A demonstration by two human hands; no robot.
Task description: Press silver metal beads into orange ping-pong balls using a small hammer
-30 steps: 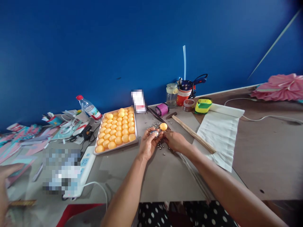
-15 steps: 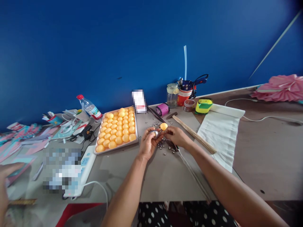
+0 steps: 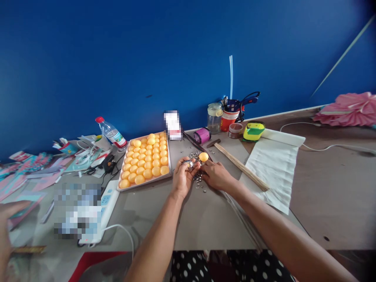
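Note:
My left hand (image 3: 182, 178) is closed around a small ball dotted with shiny silver pieces (image 3: 188, 163), partly hidden by the fingers. Beside it, my right hand (image 3: 216, 175) rests low over a heap of silver beads or studs (image 3: 198, 176), its fingers a little apart and the tips partly hidden among them. A plain orange ball (image 3: 203, 157) sits at the heap's far side, just beyond both hands. Left of the hands, a shallow tray (image 3: 144, 187) holds rows of orange balls (image 3: 148, 164), with a few stacked on top.
A wooden-handled hammer (image 3: 241, 166) and white cloth (image 3: 272, 168) lie to the right. Behind are a purple roll (image 3: 202, 135), glass jar (image 3: 214, 119), paper cups (image 3: 229, 120) and yellow-green object (image 3: 253, 131). A bottle (image 3: 113, 135) and power strip (image 3: 109, 201) stand left; another person's hand (image 3: 11, 209) shows.
My right hand has moved away from the ball in my left hand and down onto the silver heap. The left hand keeps its hold, nearly in place.

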